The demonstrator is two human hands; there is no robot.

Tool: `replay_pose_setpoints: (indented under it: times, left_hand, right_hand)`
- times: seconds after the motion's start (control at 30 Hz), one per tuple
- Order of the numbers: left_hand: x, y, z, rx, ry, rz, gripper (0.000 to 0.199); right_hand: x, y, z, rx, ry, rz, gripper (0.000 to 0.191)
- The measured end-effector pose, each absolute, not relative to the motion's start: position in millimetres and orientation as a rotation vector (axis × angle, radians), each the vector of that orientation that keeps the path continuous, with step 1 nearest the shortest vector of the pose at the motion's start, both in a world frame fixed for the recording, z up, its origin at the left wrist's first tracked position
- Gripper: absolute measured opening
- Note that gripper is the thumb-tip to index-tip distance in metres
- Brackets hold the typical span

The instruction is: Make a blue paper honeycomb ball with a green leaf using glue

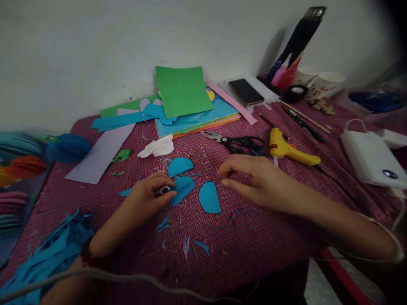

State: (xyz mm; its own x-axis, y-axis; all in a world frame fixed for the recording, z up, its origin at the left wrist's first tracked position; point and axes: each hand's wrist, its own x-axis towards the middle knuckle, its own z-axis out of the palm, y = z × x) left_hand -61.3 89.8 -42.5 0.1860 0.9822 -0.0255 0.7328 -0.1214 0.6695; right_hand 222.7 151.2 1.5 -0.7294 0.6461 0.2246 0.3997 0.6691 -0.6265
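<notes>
My left hand (152,192) pinches the left edge of a creased blue paper piece (183,189) near the middle of the table. Right of that piece, my right hand (246,178) hovers with its thumb and fingers apart, holding nothing. Between the hands lies a blue half-round paper (210,198). Another blue half-round (180,166) rests just above the creased piece. Black-handled scissors (243,143) lie behind my right hand, and a yellow glue gun (291,151) is beyond its wrist.
Colored paper sheets (184,91) and a phone (246,91) lie at the back. Blue strips (54,250) pile up at the left front. Paper cups (326,84) and a white device (373,156) stand right. A pale cable (127,277) crosses the foreground.
</notes>
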Motion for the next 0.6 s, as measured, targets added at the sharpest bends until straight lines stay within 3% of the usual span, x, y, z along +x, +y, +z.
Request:
replay_pose_setpoints:
  times: [0.13, 0.23, 0.33, 0.43, 0.6]
  left_hand:
    - [-66, 92, -40, 1.858, 1.713, 0.733, 0.019]
    - [-56, 81, -29, 2.157, 1.811, 0.85, 0.012]
    - [-37, 66, -17, 2.661, 1.644, 0.858, 0.009]
    - [-21, 61, -14, 2.988, 1.381, 0.823, 0.018]
    - [-7, 77, -18, 2.58, 1.324, 0.944, 0.011]
  right_hand:
    - [196, 153, -18, -0.864, -2.287, 1.098, 0.014]
    - [188, 154, -31, -0.908, -2.043, 1.455, 0.021]
    - [184, 154, -37, -0.849, -1.795, 1.896, 0.034]
    - [183, 155, -38, -0.81, -1.631, 2.156, 0.04]
    - [190, 161, -37, -0.757, -1.474, 2.271, 0.038]
